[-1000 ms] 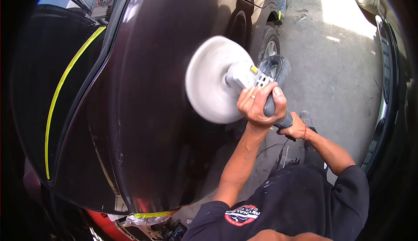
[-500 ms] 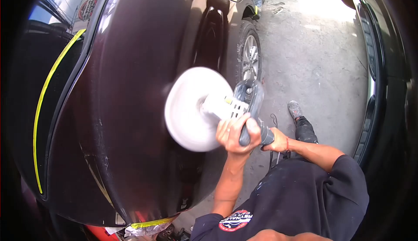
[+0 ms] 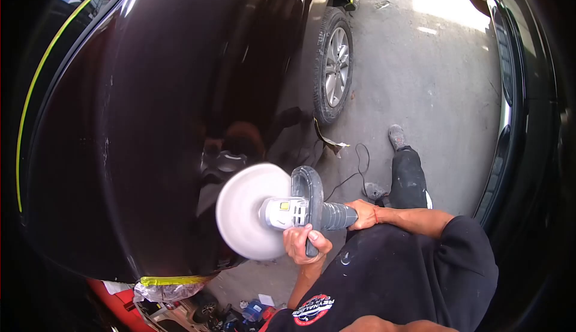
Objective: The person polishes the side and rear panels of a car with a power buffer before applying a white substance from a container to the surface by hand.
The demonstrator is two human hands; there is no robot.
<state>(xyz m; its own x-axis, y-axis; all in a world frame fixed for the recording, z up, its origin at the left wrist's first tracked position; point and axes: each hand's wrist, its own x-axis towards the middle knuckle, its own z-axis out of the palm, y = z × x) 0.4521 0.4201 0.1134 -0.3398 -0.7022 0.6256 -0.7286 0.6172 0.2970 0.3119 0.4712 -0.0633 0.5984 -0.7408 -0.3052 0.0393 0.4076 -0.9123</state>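
A rotary polisher point(image 3: 283, 213) with a round white pad point(image 3: 252, 215) is held sideways, its pad against the dark car's side panel point(image 3: 162, 152). My left hand point(image 3: 307, 244) wraps the lower end of its grey loop handle point(image 3: 308, 179), close behind the pad. Farther back, my right hand point(image 3: 362, 214) closes round the rear grip point(image 3: 337, 217), with a red string at the wrist. Light shapes reflect in the glossy paint just above the pad.
A wheel point(image 3: 335, 68) stands ahead along the car. Yellow tape point(image 3: 174, 280) edges the plastic sheeting below. A black cord point(image 3: 360, 161) runs over the concrete floor point(image 3: 408, 74). Another dark vehicle point(image 3: 534, 140) flanks the right side. Several items point(image 3: 252, 311) lie at the bottom.
The polisher and both hands have moved down in the view, toward the panel's lower end. The pad, blurred earlier, now looks sharper. The view has shifted, showing more wheel and cord.
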